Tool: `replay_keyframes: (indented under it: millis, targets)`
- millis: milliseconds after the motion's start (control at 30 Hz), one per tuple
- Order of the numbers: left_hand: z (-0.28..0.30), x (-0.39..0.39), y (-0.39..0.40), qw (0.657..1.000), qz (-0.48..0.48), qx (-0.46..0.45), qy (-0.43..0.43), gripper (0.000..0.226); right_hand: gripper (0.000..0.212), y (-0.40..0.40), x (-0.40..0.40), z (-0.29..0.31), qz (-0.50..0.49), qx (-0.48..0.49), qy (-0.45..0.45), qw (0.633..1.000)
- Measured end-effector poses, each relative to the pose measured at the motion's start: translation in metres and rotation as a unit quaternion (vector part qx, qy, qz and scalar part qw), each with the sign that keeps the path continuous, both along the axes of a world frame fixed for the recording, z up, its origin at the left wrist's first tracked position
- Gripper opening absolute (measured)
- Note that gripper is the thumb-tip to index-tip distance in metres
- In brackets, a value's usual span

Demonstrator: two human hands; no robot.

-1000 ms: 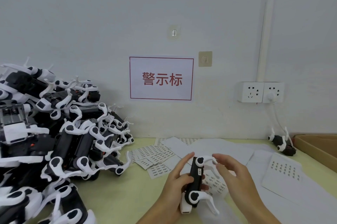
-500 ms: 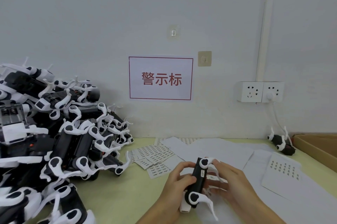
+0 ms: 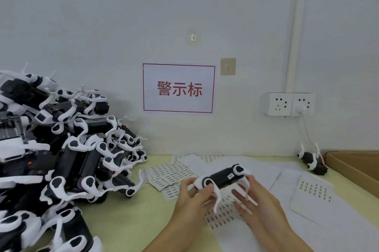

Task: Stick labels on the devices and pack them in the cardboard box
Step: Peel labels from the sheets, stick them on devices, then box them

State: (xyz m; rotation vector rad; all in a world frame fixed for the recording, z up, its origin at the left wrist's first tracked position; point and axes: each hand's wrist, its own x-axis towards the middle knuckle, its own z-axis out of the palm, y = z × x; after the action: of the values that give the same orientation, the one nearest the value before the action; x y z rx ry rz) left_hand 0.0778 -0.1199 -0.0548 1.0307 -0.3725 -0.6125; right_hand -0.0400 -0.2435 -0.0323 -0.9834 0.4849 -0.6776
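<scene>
The left hand (image 3: 191, 194) is gripping one end of the black, white-legged plastic device (image 3: 222, 175) above the white label sheets (image 3: 223, 212); the right hand (image 3: 251, 200) is lying open beneath. Gripped only at nine o'clock, it could be slipping before reaching the brown cardboard box (image 3: 356, 166) at three o'clock.

Lighting was pretty flat and soft, kind of dim-ish with a cool grey cast on the wall (image 3: 102, 15). No hard shadows anywhere, just faint soft ones under the pile of devices (image 3: 61, 149) on the table (image 3: 127, 221). No glare worth mentioning, and the red-bordered sign (image 3: 179, 88) read cleanly. The wide-angle lens bent things at the edges: the white conduit (image 3: 295, 25) looked bowed. Some motion blur smeared the left hand (image 3: 192, 196), the right hand (image 3: 258, 200) and the white legs of the held device (image 3: 223, 175). Tiny print on the label sheets (image 3: 170, 171) was too soft to read.
</scene>
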Motion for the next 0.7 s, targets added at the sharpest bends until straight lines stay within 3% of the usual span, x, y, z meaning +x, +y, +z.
replay_keyframes:
  millis: [167,300,400,567,700]
  targets:
    - [0.007,0.011,0.003,0.996,0.083,-0.019,-0.01,0.051,0.051,-0.003,-0.006,0.0,0.055,-0.069,0.022,0.996]
    - [0.005,0.015,0.005,0.995,0.094,-0.045,0.003,0.027,0.047,-0.001,-0.004,-0.005,0.085,-0.104,0.062,0.989]
    - [0.005,0.017,0.006,0.993,0.11,-0.04,0.002,0.025,0.041,0.0,-0.001,-0.007,0.097,-0.112,0.08,0.986]
    - [0.003,0.013,0.004,0.987,0.127,0.037,-0.089,0.019,0.065,0.0,-0.003,-0.005,0.123,-0.16,0.088,0.975]
    - [0.001,0.006,0.005,0.968,0.123,0.099,-0.195,0.027,0.047,-0.002,-0.005,-0.003,0.145,-0.159,0.091,0.972]
